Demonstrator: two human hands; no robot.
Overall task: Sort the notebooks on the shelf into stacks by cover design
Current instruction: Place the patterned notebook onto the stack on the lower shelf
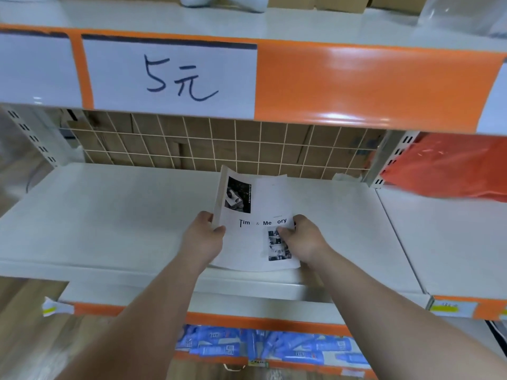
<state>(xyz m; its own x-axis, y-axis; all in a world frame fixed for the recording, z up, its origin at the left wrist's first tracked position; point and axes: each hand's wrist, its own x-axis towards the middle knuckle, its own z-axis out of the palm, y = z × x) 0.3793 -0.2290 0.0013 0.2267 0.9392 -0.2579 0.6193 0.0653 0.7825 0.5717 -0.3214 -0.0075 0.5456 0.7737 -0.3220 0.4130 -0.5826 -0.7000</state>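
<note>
White notebook (255,207), black-and-white photo cover, at the front middle of the pale shelf (109,215): it looks thin, light and floppy, far left corner curling, so the side edges seem the best hold. Left hand (204,237) pinches the left edge, right hand (304,237) pinches the right. Smooth painted metal below, wire grid (219,144) behind, glossy orange trim above

both hands (204,237) curled, gripping

Matt paper notebook (255,223) on a smooth painted-metal shelf (109,215); glossy orange plastic strip (370,86) above.
</note>
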